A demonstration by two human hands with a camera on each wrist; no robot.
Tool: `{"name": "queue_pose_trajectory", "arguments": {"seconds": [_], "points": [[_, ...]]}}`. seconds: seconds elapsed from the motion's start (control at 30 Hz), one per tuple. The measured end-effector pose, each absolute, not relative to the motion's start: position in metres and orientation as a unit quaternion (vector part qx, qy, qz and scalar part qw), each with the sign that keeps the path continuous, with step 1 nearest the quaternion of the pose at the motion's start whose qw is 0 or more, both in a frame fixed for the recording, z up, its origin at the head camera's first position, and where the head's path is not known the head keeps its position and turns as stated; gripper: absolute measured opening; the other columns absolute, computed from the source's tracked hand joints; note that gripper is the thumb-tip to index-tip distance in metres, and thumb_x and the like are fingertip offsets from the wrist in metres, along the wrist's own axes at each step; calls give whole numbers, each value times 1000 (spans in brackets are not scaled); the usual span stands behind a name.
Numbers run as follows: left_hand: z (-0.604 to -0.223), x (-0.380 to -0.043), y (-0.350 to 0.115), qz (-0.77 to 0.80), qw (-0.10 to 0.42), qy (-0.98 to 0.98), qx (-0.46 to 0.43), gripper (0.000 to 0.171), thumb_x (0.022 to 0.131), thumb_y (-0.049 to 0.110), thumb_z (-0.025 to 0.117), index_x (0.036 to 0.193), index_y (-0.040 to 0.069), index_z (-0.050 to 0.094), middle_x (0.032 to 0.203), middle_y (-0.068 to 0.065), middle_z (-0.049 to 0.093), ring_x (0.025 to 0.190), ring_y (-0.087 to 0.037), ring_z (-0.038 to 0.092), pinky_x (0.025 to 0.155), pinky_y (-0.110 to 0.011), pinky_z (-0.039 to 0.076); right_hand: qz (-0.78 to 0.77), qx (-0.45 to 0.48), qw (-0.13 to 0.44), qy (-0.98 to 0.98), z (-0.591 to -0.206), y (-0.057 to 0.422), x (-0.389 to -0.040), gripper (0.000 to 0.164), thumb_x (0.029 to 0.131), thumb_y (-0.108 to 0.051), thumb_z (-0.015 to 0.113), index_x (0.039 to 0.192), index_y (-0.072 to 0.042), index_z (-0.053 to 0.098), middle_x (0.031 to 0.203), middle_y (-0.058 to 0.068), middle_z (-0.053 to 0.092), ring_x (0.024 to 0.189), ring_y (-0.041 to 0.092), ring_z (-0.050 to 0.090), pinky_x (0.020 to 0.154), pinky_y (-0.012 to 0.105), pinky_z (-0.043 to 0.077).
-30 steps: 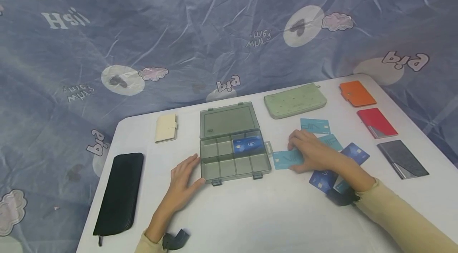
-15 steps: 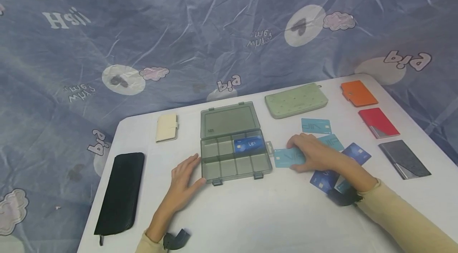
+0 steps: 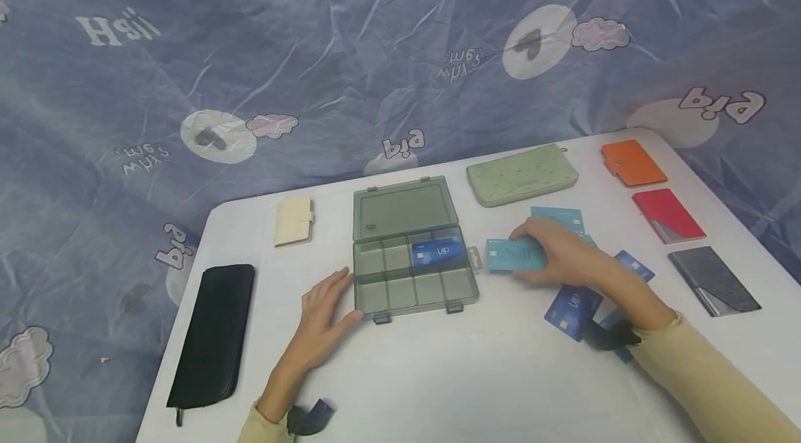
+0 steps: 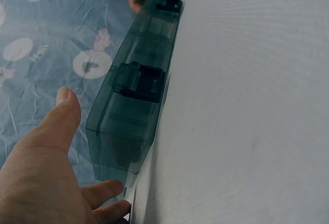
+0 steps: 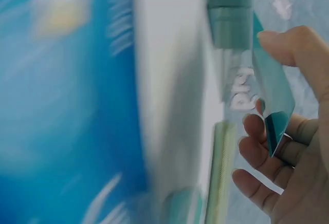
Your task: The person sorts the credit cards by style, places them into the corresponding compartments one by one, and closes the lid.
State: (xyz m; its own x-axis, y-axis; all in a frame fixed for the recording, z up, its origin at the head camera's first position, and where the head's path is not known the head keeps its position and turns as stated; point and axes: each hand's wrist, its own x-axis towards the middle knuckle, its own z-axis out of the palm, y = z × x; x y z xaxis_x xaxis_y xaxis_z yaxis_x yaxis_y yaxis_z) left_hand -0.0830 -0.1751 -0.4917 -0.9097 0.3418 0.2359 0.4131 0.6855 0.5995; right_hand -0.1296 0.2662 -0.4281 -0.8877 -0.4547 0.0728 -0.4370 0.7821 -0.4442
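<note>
My right hand pinches a light blue VIP card between thumb and fingers, just right of the box's hanging tab. The right wrist view shows the same card raised, with the thumb on one face and fingers behind. A translucent green compartment box lies with its lid folded back. One dark blue VIP card sits in its upper right compartments. My left hand rests at the box's left side, fingers spread, with fingertips at its corner in the left wrist view. Under my right arm lie more cards, partly hidden, including a dark blue card.
Behind my right hand lies another light blue card. A green zip wallet, an orange card holder, a red one and a dark grey one line the far and right sides. At left are a cream holder and a black wallet.
My right hand has lifted the light blue card and carried it slightly away from me, off its earlier spot beside the box. My left hand stays at the box.
</note>
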Motion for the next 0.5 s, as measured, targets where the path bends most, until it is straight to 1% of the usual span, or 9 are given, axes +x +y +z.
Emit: {"name": "queue_pose_trajectory", "arguments": {"seconds": [0.1, 0.2, 0.33, 0.5], "points": [[-491, -83, -176, -337, 55, -917, -208, 64, 85, 34, 64, 141, 15, 40, 147, -6, 36, 135, -27, 29, 100, -48, 17, -257, -281, -3, 924, -416, 250, -130, 55, 66, -33, 83, 111, -16, 57, 107, -6, 59, 105, 16, 52, 94, 41, 41], [-491, -83, -177, -335, 57, -918, -206, 64, 85, 34, 64, 141, 14, 40, 147, -6, 36, 135, -27, 30, 100, -48, 17, -280, -339, -20, 898, -410, 226, -132, 53, 66, -34, 82, 109, -16, 57, 107, -9, 56, 104, 11, 48, 91, 38, 39], [-491, -83, -177, -341, 55, -916, -205, 64, 85, 34, 65, 141, 14, 40, 147, -6, 36, 135, -27, 30, 101, -48, 16, -286, -399, -33, 871, -414, 194, -133, 53, 69, -40, 80, 110, -16, 56, 114, -5, 55, 109, 13, 45, 94, 39, 36], [-491, -83, -176, -337, 43, -918, -207, 64, 87, 36, 63, 142, 15, 38, 148, -6, 34, 135, -26, 28, 101, -49, 16, -286, -416, -22, 863, -424, 170, -131, 52, 71, -42, 78, 109, -15, 57, 117, 0, 54, 115, 16, 44, 96, 42, 34]]}}
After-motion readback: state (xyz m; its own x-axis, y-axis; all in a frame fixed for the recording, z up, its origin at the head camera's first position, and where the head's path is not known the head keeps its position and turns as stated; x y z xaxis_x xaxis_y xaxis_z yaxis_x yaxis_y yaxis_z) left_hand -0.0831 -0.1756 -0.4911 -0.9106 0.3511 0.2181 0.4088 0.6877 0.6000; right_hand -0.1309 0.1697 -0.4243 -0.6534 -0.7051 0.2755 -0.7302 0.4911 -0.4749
